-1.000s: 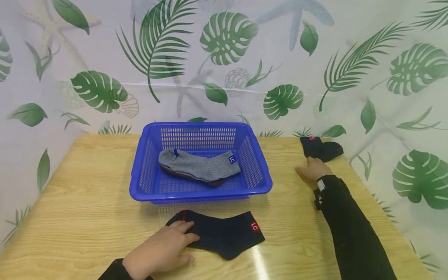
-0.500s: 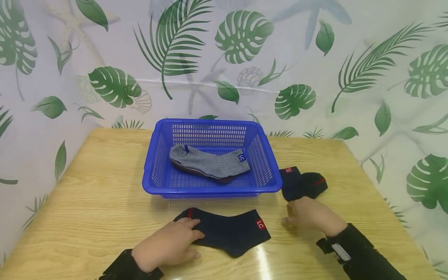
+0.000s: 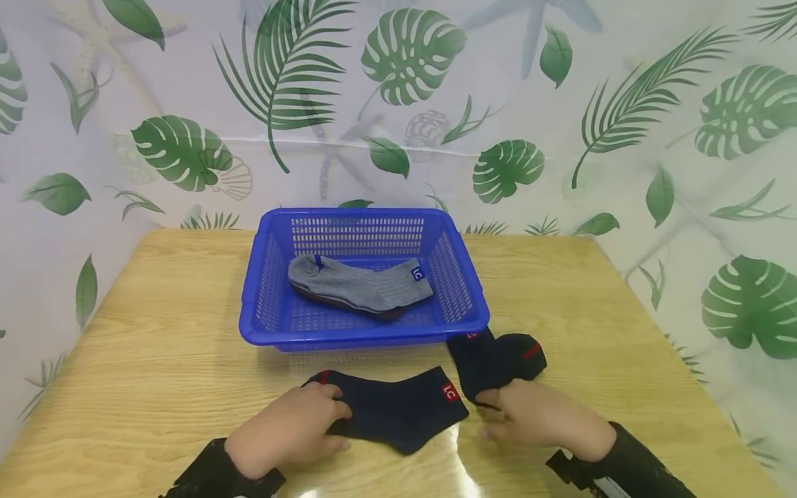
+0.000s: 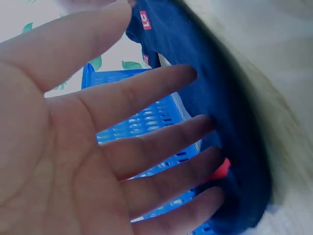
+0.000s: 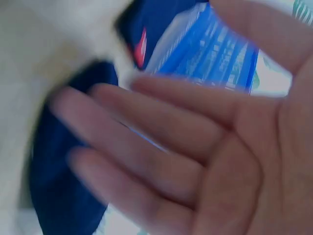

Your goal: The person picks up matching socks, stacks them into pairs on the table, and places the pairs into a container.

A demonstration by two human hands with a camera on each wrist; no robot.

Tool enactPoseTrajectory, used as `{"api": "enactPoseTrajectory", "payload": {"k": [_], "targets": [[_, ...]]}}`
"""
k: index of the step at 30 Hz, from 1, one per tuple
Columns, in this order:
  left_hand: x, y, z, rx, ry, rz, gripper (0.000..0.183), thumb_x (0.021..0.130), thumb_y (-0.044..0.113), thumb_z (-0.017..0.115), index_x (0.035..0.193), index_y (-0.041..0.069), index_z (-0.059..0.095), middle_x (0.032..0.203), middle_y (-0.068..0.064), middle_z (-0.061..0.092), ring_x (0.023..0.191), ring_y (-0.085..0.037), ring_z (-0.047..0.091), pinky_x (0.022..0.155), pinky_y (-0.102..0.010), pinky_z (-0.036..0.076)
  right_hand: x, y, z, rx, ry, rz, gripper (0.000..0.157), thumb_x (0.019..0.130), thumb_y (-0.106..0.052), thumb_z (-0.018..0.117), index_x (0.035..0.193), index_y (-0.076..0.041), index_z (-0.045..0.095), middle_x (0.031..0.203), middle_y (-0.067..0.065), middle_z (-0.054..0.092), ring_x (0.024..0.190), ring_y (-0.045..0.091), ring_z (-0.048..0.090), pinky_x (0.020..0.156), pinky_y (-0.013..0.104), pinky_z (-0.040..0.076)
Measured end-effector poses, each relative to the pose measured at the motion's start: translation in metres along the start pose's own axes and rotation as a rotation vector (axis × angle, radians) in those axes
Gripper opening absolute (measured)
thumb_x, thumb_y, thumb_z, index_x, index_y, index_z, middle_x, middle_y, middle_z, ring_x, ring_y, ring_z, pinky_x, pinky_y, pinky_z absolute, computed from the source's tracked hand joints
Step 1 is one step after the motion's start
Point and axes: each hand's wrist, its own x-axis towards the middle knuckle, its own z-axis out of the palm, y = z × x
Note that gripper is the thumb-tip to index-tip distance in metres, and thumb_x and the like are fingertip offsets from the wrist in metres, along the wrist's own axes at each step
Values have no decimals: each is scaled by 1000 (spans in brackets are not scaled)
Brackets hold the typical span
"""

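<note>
A dark navy sock (image 3: 395, 409) with a red label lies flat in front of the basket. On its toe end rests my left hand (image 3: 289, 429), fingers spread and straight, as the left wrist view of the hand (image 4: 112, 132) shows. A second navy sock (image 3: 492, 363), bent in the middle, lies to the right, its labelled cuff by the basket's front right corner. My right hand (image 3: 542, 418) touches the near edge of that sock with its fingertips. In the right wrist view the fingers (image 5: 146, 117) look fairly straight and blurred, with the sock beyond them.
Behind the socks stands a blue perforated plastic basket (image 3: 364, 337). Inside it lie a grey sock (image 3: 367, 285) with a blue label and a dark brown one beneath. The wooden table (image 3: 168, 332) meets a leaf-patterned cloth (image 3: 429, 117) at its back and sides.
My right hand has brought the second navy sock from the table's far right toward me and leftward, near the first sock. My left hand stays on the first sock.
</note>
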Motion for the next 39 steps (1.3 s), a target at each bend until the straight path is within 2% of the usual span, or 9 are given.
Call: {"api": "enactPoseTrajectory", "payload": {"k": [4,6,11,15,18,25,31,36,39], "targets": [[5,7,-5,24,8,34,40,86,38,72,116,12,70,122,-10,62,114,-30,57,94,-46,48,19,12,-17,-25,204,122,35,91,-25,67,112,3,67,93,9,72,78,19,68,70,39,56],[8,11,-8,12,0,44,40,87,38,71,119,13,69,123,-8,62,115,-28,57,94,-45,48,33,19,-23,4,245,204,28,92,-20,66,108,2,67,89,8,71,76,20,66,69,39,56],[14,19,-10,-10,-17,63,40,89,38,69,122,15,68,126,-6,60,117,-27,56,94,-43,49,61,35,-25,133,220,336,37,89,-17,67,119,5,60,81,9,66,66,20,62,60,37,53],[14,21,-9,-9,-7,68,40,89,38,69,121,14,68,125,-6,61,115,-26,57,94,-42,49,69,41,-18,103,232,343,56,82,-17,73,130,5,52,88,14,68,70,23,64,65,42,54],[14,20,-7,-12,-3,65,40,88,37,70,121,14,68,124,-6,61,114,-27,58,94,-42,49,70,43,-14,49,258,324,59,79,-17,75,129,6,53,100,18,70,82,26,66,76,47,54],[17,15,-4,-35,27,82,37,88,34,71,119,13,69,120,-4,63,112,-24,59,93,-39,50,62,40,-11,-32,188,316,17,83,-13,71,98,-7,68,87,5,67,73,19,59,68,40,52],[22,10,-5,-98,90,109,31,90,29,69,116,11,69,115,-2,66,106,-21,63,91,-38,51,37,23,-28,-24,140,156,10,84,-10,72,92,-11,65,73,-4,56,66,12,48,60,30,43],[30,3,-3,-185,190,165,26,93,24,66,113,9,69,113,-3,67,105,-21,63,91,-38,51,10,2,-56,117,187,-127,14,86,-8,69,97,-14,63,63,-13,49,56,2,42,53,22,37],[38,2,-1,-307,227,200,27,94,23,64,116,8,67,113,-3,68,101,-17,65,89,-34,51,-2,-14,-72,257,246,-317,21,86,0,63,102,-13,62,64,-14,55,54,-1,46,49,21,41]]}}
